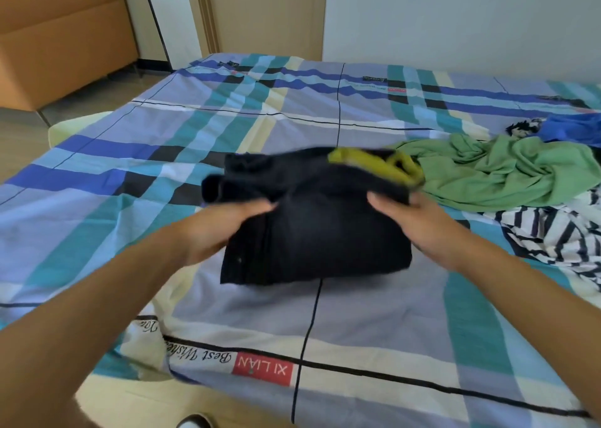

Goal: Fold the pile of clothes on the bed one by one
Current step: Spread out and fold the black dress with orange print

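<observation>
- Dark folded garment [318,232], yellow-green lining showing at its far edge, lies mid-bed [227,109]
- Left hand [224,229] and right hand [422,222] grip its two sides, thumbs on top, fingers tucked underneath
- Just right of it: crumpled green garment [507,170], striped garment [553,239], blue garment [572,128]

The folded garment [312,232] is black, its trim [374,164] yellow-green. Right of it: a plain green garment [507,170], a striped garment [553,236], white with dark bands, and a blue garment [572,128]. Beneath it the bed sheet [227,118] is plaid lavender, teal, blue and cream.
</observation>
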Motion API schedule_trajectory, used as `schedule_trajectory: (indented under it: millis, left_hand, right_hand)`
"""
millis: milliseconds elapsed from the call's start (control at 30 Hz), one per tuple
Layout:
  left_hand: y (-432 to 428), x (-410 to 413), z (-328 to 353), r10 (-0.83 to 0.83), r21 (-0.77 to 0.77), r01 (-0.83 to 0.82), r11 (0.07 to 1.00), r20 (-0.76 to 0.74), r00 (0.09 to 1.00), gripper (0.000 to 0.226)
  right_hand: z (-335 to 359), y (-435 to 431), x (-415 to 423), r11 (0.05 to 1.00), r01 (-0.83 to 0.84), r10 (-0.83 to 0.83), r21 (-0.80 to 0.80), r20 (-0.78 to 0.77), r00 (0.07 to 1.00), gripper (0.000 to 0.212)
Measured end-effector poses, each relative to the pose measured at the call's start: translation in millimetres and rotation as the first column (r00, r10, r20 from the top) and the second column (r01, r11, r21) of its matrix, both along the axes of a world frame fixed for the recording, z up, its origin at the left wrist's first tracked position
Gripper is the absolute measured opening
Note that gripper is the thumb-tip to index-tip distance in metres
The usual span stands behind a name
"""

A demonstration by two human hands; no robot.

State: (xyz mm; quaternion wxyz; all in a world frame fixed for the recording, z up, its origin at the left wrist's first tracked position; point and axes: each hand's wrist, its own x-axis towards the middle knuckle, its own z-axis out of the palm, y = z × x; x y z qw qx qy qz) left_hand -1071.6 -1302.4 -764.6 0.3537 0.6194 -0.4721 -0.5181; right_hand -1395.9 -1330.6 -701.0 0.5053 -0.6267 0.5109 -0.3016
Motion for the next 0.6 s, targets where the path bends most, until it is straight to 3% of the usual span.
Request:
schedule_trajectory:
  millis: [67, 133, 200, 267, 300, 367, 433, 500, 600]
  left_hand:
    - [-7, -33, 38, 0.085, -0.004, -0.086, 0.996, -0.086, 0.993, 0.036]
    - [-16, -38, 39, 0.179, -0.027, -0.179, 0.983, 0.001, 0.984, 0.042]
    - [-20, -38, 33, 0.196, -0.027, -0.199, 0.98, 0.324, 0.926, 0.05]
    - [-16, -46, 35, 0.161, -0.07, -0.151, 0.986, 0.631, 0.759, 0.061]
    - [-14, -53, 39, 0.199, -0.164, -0.114, 0.98, 0.742, 0.64, 0.064]
    - [-8, -67, 44, 0.353, -0.443, 0.105, 0.89, 0.818, 0.455, 0.064]
    - [-3, -77, 42, 0.392, -0.598, 0.34, 0.726, 0.766, 0.51, 0.055]
    - [0, -85, 32, 0.248, -0.521, 0.49, 0.698, 0.819, 0.517, 0.052]
    - [-3, -82, 13, -0.004, -0.241, 0.517, 0.821, 0.905, 0.426, 0.072]
  right_hand:
    - [-3, -27, 19, 0.998, 0.048, -0.047, -0.038, 0.025, 0.999, 0.018]
    - [-20, -53, 30, 0.992, 0.112, -0.116, -0.054, -0.08, 0.99, 0.029]
    - [-38, -62, 37, 0.994, 0.079, -0.099, -0.073, -0.328, 0.94, 0.04]
    - [-54, -62, 37, 0.998, 0.046, -0.066, -0.052, -0.543, 0.837, 0.049]
    - [-58, -62, 35, 0.997, 0.053, -0.072, -0.05, -0.57, 0.818, 0.053]
    - [-58, -59, 35, 0.991, 0.062, -0.123, -0.12, -0.605, 0.787, 0.061]
    - [-53, -55, 39, 0.95, 0.023, -0.226, -0.313, -0.632, 0.741, 0.067]
    - [-43, -50, 50, 0.861, -0.036, -0.29, -0.508, -0.547, 0.785, 0.063]
    - [-33, -43, 75, 0.806, -0.218, -0.117, -0.551, -0.509, 0.853, 0.056]
